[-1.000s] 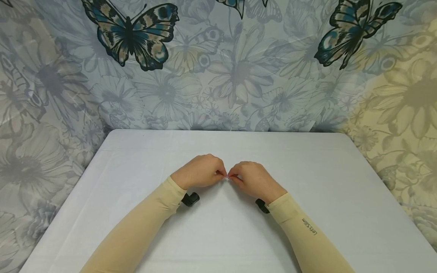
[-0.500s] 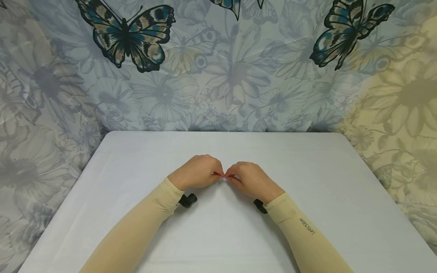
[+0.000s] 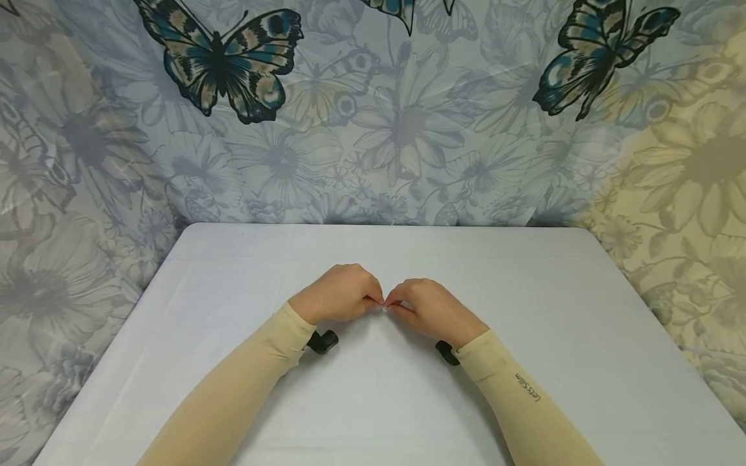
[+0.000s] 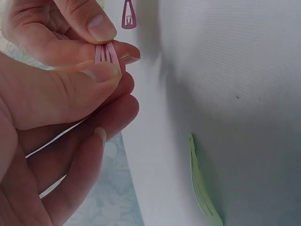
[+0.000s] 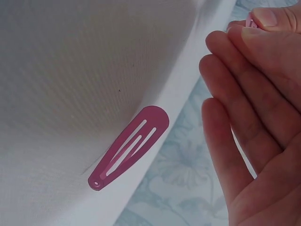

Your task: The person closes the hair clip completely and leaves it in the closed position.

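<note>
A flowery wall (image 3: 408, 136) stands behind a white table (image 3: 373, 401). The left hand (image 3: 340, 294) and right hand (image 3: 434, 312) both pinch 1 pink clip (image 4: 107, 52) above the table. Maybe they grip 2 ends because the clip is tiny and needs keeping steady.

on a white worktop (image 3: 384, 401) with rounded far corners and faint creases: a green hair clip (image 4: 200, 186), apart from a dark pink hair clip (image 5: 121, 151).
</note>
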A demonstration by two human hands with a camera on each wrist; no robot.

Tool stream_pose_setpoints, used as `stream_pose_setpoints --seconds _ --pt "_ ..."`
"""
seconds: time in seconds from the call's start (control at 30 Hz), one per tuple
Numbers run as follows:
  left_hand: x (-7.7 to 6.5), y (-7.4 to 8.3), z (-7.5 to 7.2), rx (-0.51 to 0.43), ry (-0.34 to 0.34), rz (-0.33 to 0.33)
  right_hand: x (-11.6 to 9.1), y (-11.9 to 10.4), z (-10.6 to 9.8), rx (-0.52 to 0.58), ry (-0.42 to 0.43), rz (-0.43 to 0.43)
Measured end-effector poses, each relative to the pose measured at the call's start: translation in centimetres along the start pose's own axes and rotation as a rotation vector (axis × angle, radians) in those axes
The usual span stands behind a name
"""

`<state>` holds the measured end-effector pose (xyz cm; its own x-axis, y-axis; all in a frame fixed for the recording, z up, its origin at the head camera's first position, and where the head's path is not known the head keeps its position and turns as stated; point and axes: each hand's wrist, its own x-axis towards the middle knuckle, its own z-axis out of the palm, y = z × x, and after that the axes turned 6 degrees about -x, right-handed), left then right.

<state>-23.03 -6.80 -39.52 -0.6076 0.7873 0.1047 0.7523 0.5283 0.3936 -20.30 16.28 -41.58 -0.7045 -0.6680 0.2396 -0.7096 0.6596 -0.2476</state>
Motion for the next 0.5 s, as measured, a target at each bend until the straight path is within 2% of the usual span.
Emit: stream_pose_setpoints --seconds 0.5 --pt "-0.02 0.05 -0.13 -0.021 -0.017 -0.008 -0.01 0.07 0.03 0.014 -0.024 -0.006"
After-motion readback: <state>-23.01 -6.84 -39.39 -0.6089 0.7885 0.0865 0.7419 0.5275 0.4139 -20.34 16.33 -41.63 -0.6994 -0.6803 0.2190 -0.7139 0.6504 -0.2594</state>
